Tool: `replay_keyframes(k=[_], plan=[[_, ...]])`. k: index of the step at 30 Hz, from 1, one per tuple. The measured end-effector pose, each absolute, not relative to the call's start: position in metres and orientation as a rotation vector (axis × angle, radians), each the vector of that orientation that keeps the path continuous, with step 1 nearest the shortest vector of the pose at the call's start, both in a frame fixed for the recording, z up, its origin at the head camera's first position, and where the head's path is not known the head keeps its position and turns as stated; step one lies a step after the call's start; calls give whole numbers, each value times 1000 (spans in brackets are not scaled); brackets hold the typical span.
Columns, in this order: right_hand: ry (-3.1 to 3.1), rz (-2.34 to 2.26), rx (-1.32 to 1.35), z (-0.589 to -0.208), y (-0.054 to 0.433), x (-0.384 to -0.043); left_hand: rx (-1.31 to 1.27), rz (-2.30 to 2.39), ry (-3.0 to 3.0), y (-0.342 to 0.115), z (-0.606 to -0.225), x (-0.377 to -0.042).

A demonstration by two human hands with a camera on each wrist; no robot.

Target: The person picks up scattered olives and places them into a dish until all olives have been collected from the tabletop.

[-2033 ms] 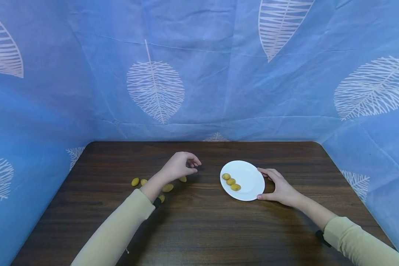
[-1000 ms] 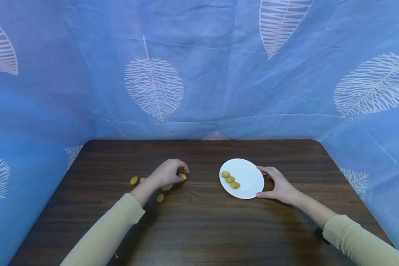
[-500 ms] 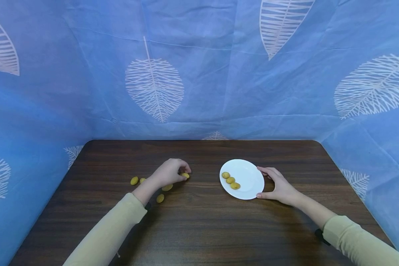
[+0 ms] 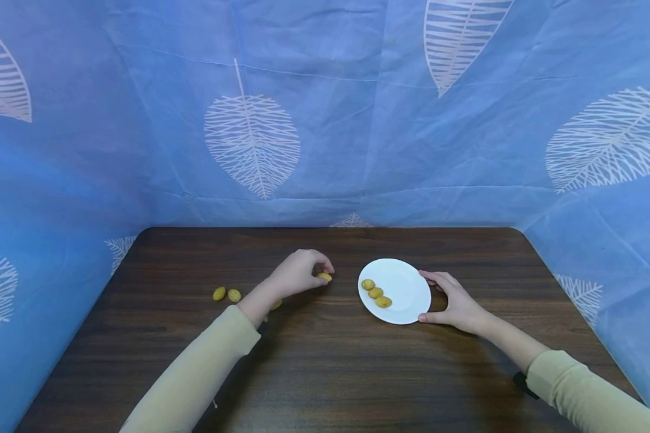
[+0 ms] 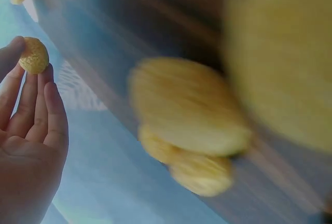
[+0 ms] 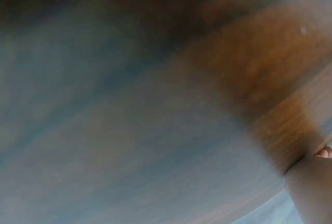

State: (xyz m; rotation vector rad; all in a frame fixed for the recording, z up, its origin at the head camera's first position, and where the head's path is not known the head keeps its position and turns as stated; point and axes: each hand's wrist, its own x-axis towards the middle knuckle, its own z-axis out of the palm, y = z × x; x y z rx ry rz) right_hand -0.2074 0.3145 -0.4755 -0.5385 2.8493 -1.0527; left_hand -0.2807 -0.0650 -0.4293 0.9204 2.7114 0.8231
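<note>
Between thumb and fingertips my left hand (image 4: 298, 272) pinches a small yellow oval fruit (image 4: 324, 276), held over the table left of the plate. Its wrinkled skin shows in the left wrist view, where the fruit (image 5: 35, 56) sits against the thumb. A round white plate (image 4: 406, 294) carries three similar yellow fruits (image 4: 375, 293) in a slanted row on its left side. My right hand (image 4: 455, 307) holds the plate's right rim, thumb on the near side and fingers on the far side. The right wrist view shows only a bit of that hand (image 6: 311, 187).
Several more yellow fruits (image 4: 235, 295) lie on the dark wooden table (image 4: 357, 373), some partly hidden by my left forearm. They look large and blurred in the left wrist view. A blue cloth (image 4: 346, 138) with white leaf prints hangs behind and beside the table.
My left hand came down on a fruit on the table, pinched it, and has carried it right toward the plate. The right hand and plate have stayed in place.
</note>
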Motion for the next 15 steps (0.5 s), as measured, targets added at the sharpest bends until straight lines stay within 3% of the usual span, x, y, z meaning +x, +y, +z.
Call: replay_keyframes(k=[15], plan=[[2855,-1053,-540,-476,314,-209,1040,808,2650,-2,-417,-278]])
